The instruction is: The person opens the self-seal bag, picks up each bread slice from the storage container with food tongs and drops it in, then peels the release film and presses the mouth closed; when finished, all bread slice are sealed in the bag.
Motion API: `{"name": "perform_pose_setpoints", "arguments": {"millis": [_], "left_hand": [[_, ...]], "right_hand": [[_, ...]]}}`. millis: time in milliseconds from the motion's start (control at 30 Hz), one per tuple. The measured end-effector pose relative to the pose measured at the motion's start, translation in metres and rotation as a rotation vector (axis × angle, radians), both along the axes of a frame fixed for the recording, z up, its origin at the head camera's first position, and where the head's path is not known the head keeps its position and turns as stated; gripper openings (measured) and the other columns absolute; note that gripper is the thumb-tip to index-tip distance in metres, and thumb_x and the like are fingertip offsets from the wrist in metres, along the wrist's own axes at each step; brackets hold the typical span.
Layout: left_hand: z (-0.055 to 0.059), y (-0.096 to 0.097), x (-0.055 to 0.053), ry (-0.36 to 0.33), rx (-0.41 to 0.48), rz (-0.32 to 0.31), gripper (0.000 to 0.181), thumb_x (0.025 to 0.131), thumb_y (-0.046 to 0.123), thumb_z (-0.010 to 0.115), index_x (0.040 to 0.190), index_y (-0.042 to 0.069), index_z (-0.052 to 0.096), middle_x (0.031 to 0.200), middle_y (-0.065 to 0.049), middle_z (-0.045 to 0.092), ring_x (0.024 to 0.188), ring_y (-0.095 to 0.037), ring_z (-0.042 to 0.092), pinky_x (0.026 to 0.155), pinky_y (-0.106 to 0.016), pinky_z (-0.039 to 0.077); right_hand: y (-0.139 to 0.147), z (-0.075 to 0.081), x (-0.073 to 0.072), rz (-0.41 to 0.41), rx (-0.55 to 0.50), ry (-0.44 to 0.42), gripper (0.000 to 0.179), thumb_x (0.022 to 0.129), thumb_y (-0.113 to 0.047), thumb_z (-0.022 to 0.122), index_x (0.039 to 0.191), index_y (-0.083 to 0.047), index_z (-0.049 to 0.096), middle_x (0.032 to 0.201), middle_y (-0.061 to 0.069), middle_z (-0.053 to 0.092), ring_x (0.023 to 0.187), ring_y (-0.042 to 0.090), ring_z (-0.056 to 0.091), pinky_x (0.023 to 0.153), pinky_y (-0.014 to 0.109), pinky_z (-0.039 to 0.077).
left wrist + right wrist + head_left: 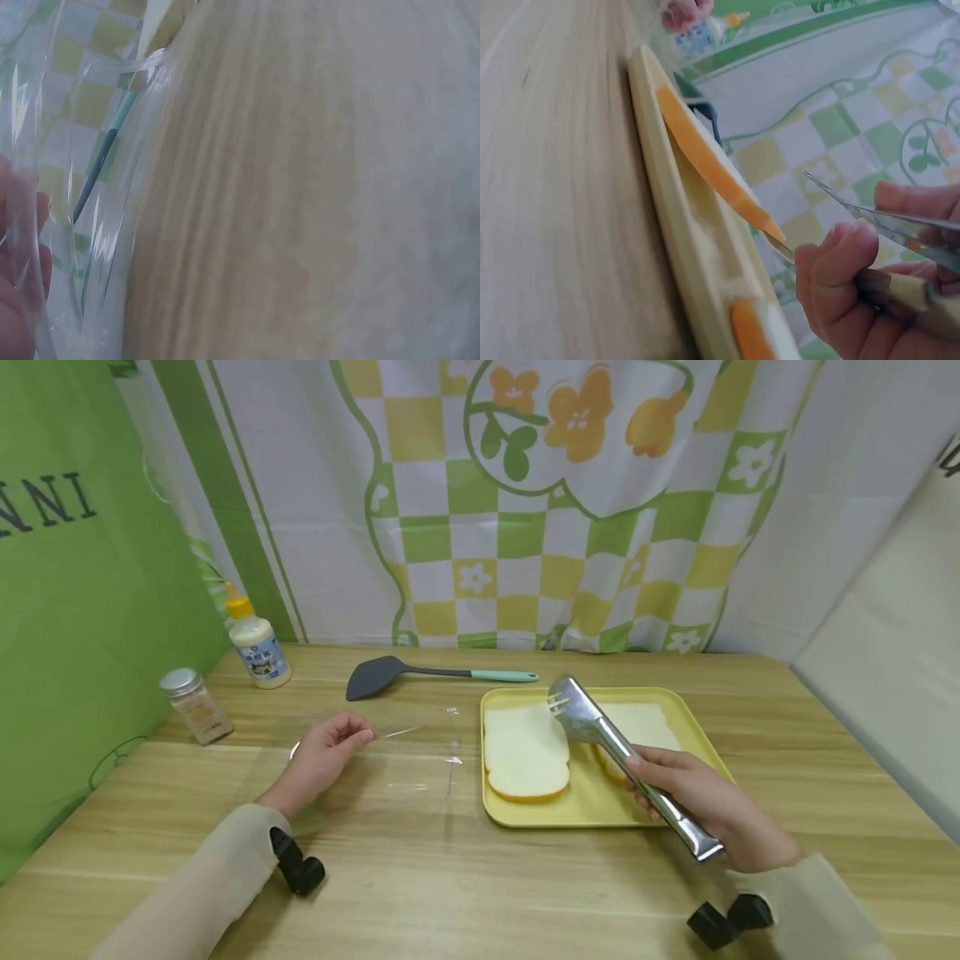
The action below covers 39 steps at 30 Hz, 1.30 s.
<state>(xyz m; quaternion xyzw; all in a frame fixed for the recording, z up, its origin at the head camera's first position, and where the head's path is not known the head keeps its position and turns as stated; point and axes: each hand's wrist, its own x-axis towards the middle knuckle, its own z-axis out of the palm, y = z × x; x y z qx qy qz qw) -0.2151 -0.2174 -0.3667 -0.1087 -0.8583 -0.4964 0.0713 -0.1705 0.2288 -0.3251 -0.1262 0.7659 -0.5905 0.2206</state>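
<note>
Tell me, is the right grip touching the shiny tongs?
Touching. The head view shows the right grip curled around the shiny tongs.

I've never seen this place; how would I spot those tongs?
On the wooden table, find the yellow tray towards the right. Above it, the person's right hand grips the tongs, which slant over the bread slices. Their shiny bare metal sets them apart from the dark, green-handled spatula lying farther back.
</note>
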Motion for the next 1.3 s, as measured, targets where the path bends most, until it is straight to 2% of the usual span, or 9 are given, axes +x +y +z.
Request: {"name": "perform_pose_setpoints", "arguments": {"millis": [133, 300, 500, 633, 767, 933, 1033, 1167, 1300], "left_hand": [[0.001, 0.001, 0.001, 0.004, 0.006, -0.010, 0.018, 0.092, 0.016, 0.058, 0.092, -0.001, 0.061, 0.089, -0.017, 0.061, 0.072, -0.008, 0.047, 0.063, -0.022, 0.041], [0.000, 0.001, 0.000, -0.011, -0.003, -0.005, 0.019, 0.093, 0.020, 0.057, 0.093, 0.001, 0.062, 0.090, -0.017, 0.062, 0.073, -0.010, 0.048, 0.064, -0.022, 0.042], [0.001, 0.001, 0.001, -0.015, -0.011, 0.000, 0.019, 0.093, 0.020, 0.057, 0.094, 0.002, 0.061, 0.088, -0.017, 0.061, 0.071, -0.010, 0.047, 0.061, -0.023, 0.041], [0.001, 0.002, 0.001, -0.002, -0.017, -0.001, 0.019, 0.093, 0.019, 0.057, 0.093, 0.000, 0.061, 0.087, -0.018, 0.061, 0.069, -0.009, 0.046, 0.060, -0.023, 0.040], [0.000, 0.002, 0.001, 0.000, -0.011, 0.004, 0.018, 0.092, 0.017, 0.057, 0.092, 0.000, 0.061, 0.087, -0.017, 0.062, 0.070, -0.008, 0.047, 0.062, -0.022, 0.041], [0.001, 0.003, 0.002, -0.001, 0.009, -0.002, 0.018, 0.092, 0.015, 0.057, 0.093, -0.002, 0.061, 0.089, -0.016, 0.062, 0.072, -0.007, 0.047, 0.064, -0.021, 0.041], [0.002, 0.003, 0.003, -0.004, 0.018, -0.002, 0.017, 0.092, 0.014, 0.057, 0.094, -0.002, 0.061, 0.090, -0.016, 0.063, 0.072, -0.006, 0.047, 0.064, -0.021, 0.041], [0.003, 0.005, 0.004, 0.005, 0.019, -0.006, 0.017, 0.092, 0.014, 0.057, 0.094, -0.002, 0.061, 0.090, -0.016, 0.063, 0.072, -0.006, 0.048, 0.064, -0.020, 0.042], [0.003, 0.006, 0.003, 0.004, 0.010, -0.008, 0.018, 0.092, 0.015, 0.057, 0.093, -0.003, 0.061, 0.090, -0.018, 0.063, 0.073, -0.006, 0.048, 0.064, -0.020, 0.042]], "right_hand": [[-0.011, 0.010, 0.005, -0.023, 0.000, 0.068, 0.057, 0.100, -0.023, 0.041, 0.139, 0.014, 0.021, 0.086, 0.005, 0.052, 0.063, 0.009, 0.049, 0.054, 0.023, 0.045], [-0.034, 0.016, 0.017, -0.106, -0.032, 0.096, 0.054, 0.099, -0.022, 0.044, 0.138, 0.007, 0.023, 0.086, 0.005, 0.050, 0.062, 0.010, 0.048, 0.053, 0.024, 0.044], [-0.072, 0.015, 0.033, -0.284, -0.069, 0.057, 0.060, 0.096, -0.023, 0.050, 0.141, -0.005, 0.015, 0.099, 0.010, 0.048, 0.070, 0.014, 0.046, 0.060, 0.027, 0.042], [-0.093, 0.008, 0.042, -0.350, -0.059, 0.113, 0.064, 0.093, -0.021, 0.055, 0.141, -0.009, 0.014, 0.108, 0.018, 0.048, 0.080, 0.020, 0.050, 0.066, 0.030, 0.042], [-0.108, -0.002, 0.048, -0.357, -0.064, 0.170, 0.069, 0.090, -0.018, 0.061, 0.140, -0.012, 0.014, 0.107, 0.019, 0.048, 0.084, 0.024, 0.053, 0.070, 0.031, 0.043], [-0.120, -0.010, 0.051, -0.333, 0.000, 0.238, 0.077, 0.087, -0.015, 0.065, 0.141, -0.012, 0.011, 0.096, 0.011, 0.045, 0.063, 0.012, 0.044, 0.057, 0.025, 0.041], [-0.126, -0.011, 0.050, -0.311, 0.058, 0.317, 0.077, 0.086, -0.013, 0.066, 0.143, -0.013, 0.014, 0.093, 0.010, 0.044, 0.053, 0.008, 0.038, 0.049, 0.023, 0.039], [-0.131, -0.013, 0.046, -0.304, 0.145, 0.452, 0.076, 0.084, -0.009, 0.068, 0.143, -0.014, 0.020, 0.091, 0.011, 0.046, 0.049, 0.006, 0.038, 0.045, 0.022, 0.040], [-0.132, -0.014, 0.042, -0.307, 0.260, 0.584, 0.072, 0.084, -0.009, 0.068, 0.142, -0.008, 0.025, 0.091, 0.011, 0.048, 0.047, 0.005, 0.039, 0.044, 0.022, 0.040]]}}
